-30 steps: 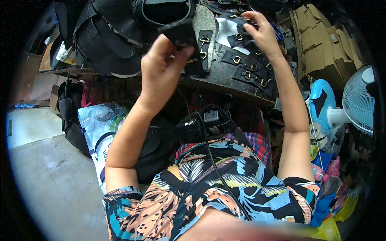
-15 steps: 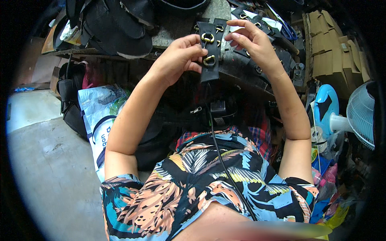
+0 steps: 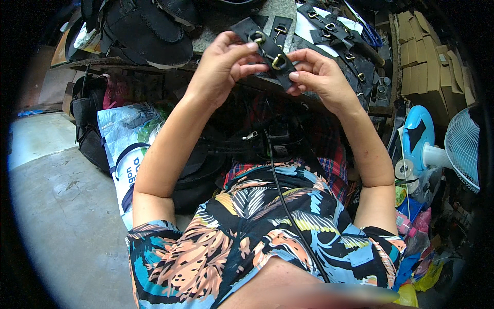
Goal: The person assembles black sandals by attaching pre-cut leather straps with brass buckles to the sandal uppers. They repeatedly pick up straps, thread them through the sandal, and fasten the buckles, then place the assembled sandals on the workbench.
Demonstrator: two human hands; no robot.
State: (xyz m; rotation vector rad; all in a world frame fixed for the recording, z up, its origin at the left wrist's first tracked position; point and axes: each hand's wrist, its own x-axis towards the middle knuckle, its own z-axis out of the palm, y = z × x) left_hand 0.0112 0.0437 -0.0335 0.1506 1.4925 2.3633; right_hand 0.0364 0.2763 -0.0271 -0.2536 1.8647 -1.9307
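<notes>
A black strap with gold metal buckle-like fittings (image 3: 268, 52) is held up in front of me, tilted down to the right. Its upper left part is pinched by my left hand (image 3: 222, 67), closed with the thumb on the face of the strap. At the lower right end, the thumb and fingers of my right hand (image 3: 318, 75) close on it as well. Just behind it, a similar black strap with a gold fitting (image 3: 280, 33) lies on the worktable (image 3: 206, 47). Several more such black straps (image 3: 329, 26) are spread to the right over white sheets.
Large black shoe-like pieces (image 3: 146, 38) are heaped at the back left. Cardboard (image 3: 424, 64) is stacked at the far right, above a blue and white fan (image 3: 460, 147). A patterned bag (image 3: 126, 139) stands left of me; a black cord (image 3: 280, 193) runs down my front.
The strap has turned from upright to slanting. My right hand has come down and taken hold of its lower end, while the left keeps its grip.
</notes>
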